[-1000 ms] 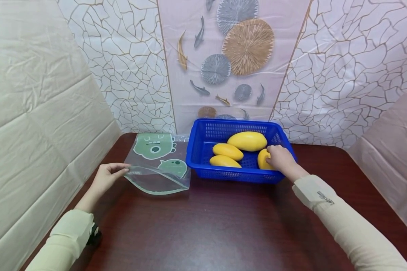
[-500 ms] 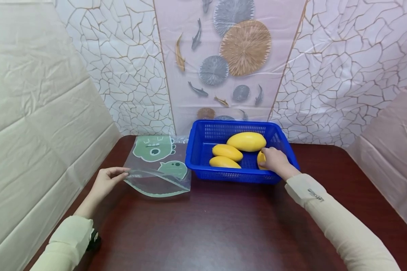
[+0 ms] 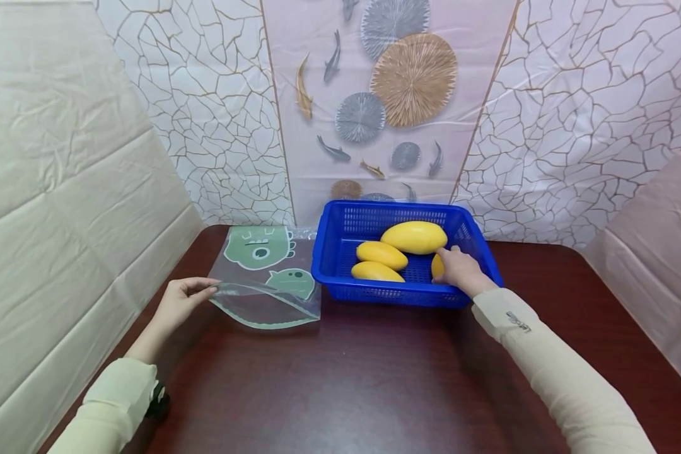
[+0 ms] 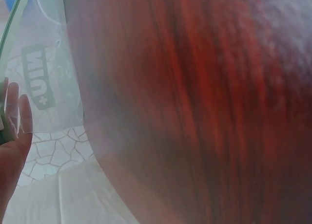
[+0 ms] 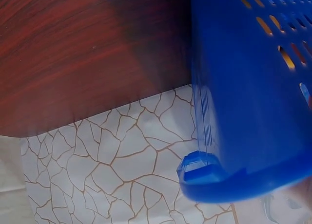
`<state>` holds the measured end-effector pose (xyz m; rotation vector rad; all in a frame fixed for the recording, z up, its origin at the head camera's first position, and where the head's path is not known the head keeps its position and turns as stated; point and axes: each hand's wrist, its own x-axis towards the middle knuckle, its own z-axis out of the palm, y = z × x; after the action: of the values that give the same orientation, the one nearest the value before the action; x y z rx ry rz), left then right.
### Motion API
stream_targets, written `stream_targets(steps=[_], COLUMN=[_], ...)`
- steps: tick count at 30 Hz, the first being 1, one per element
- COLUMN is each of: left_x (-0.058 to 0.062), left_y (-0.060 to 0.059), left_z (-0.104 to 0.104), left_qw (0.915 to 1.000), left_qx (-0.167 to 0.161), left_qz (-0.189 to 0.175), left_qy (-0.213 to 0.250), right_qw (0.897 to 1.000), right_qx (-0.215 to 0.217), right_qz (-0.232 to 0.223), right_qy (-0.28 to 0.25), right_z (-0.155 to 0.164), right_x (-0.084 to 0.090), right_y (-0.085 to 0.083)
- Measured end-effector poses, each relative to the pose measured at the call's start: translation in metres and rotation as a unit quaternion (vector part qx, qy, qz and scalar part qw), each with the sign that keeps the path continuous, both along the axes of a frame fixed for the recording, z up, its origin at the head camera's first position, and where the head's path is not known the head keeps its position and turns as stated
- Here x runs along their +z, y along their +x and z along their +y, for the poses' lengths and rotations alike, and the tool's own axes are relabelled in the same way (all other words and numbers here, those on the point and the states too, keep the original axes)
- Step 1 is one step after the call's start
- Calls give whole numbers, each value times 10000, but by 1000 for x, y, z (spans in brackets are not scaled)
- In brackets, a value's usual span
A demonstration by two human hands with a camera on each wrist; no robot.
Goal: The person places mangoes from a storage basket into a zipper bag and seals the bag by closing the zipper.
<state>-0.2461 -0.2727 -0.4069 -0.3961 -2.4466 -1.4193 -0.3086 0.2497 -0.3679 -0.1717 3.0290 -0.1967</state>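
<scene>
In the head view, my left hand [image 3: 176, 306] pinches the near left corner of a clear zip bag [image 3: 261, 302] printed with green cartoon monsters. The bag lies on the table with its mouth gaping toward me. My right hand [image 3: 462, 270] reaches over the front right of a blue plastic basket [image 3: 386, 284] and grips a yellow mango [image 3: 437, 270], mostly hidden behind the fingers. Also in the basket are a large mango [image 3: 414, 238] at the back and two smaller mangoes, one [image 3: 382, 255] behind the other [image 3: 377, 272]. The left wrist view shows fingers [image 4: 24, 119] at the bag's edge.
The basket stands against the patterned backdrop [image 3: 363, 157], its left side right by the bag. A dark red-brown table [image 3: 346, 378] spreads in front. Pale cloth walls [image 3: 62, 189] close in both sides. In the right wrist view the basket's slotted side [image 5: 243, 112] blocks most of the hand.
My right hand has shifted slightly left and lower over the mango in the basket, covering more of it. My left hand stays at the bag's corner; bag and basket keep their places.
</scene>
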Motion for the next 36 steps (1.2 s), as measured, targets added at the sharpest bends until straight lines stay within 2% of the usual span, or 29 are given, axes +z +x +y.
stream_targets(steps=[2,5,11,15,18,21,26,36], left_x=[-3,-14,-12,-11,-12,-13,-11,15], left_y=[-1,-9,-9,-10,-11,-11,-10,5], left_z=[-2,-9,-10,-11,-11,-10,-7,7], left_qw=[10000,10000,10000,9999,9999,9998,9997,9995], left_qx=[-14,-33,-44,-85,-135,-173,-180,-265], left_qz=[5,-20,-28,-58,-89,-123,-118,-122], left_qy=[6,28,-37,-31,-19,43,74,155], right_qw=[10000,9998,9965,9892,9859,9886,9966,9992], right_qx=[-40,-20,27,-189,-305,-234,7,50], right_qz=[-69,-209,-820,-1369,-1523,-1389,-780,-373], right_qy=[17,-17,-147,-487,-619,-538,-269,-111], right_z=[-1,-1,-1,-1,0,0,1,-1], right_x=[-1,-3,-4,-7,-10,-13,-16,-16], right_y=[-2,-5,-10,-13,-16,-19,-23,-19])
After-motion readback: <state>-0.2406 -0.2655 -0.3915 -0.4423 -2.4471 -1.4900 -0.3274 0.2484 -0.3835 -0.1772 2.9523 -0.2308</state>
